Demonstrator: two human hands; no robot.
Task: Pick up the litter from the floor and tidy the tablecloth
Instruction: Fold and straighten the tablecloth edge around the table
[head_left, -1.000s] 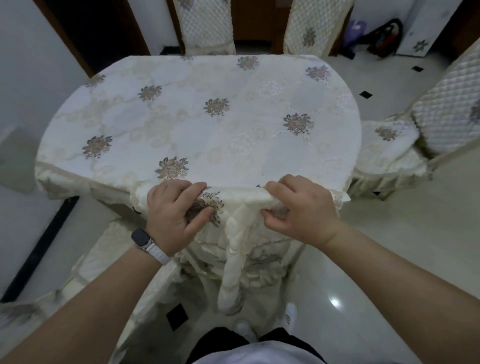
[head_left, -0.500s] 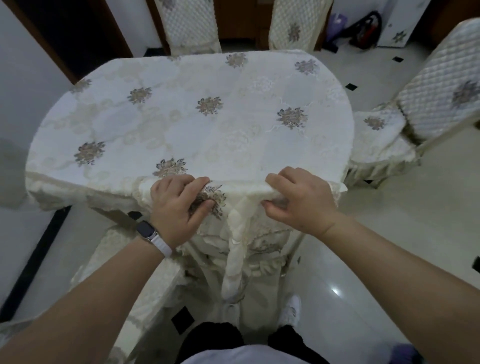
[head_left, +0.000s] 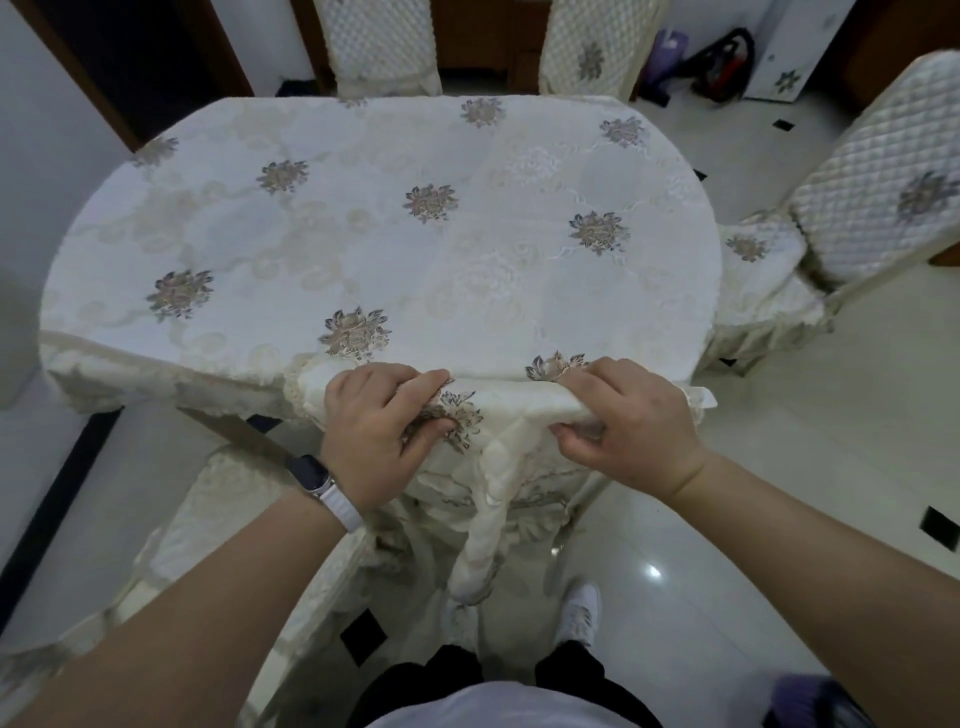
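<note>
1. 2 hands, 1 cloth, 3 chairs w/ quilted backs in view, plus a 4th cover at 8 o'clock.
2. Left hand (head_left: 379, 431): fingers curled tight, thumb under, clamped on a bunched fold of the cream floral embroidered tablecloth (head_left: 395, 234) at the table's 6 o'clock edge.
3. Right hand (head_left: 631, 421): pinched shut on the same fold, just beside the left.
4. Black smartwatch w/ white band (head_left: 317, 478) on left wrist.
5. Quilted cream chairs (head_left: 878, 208) at 12, 1 & 3 o'clock.
</note>
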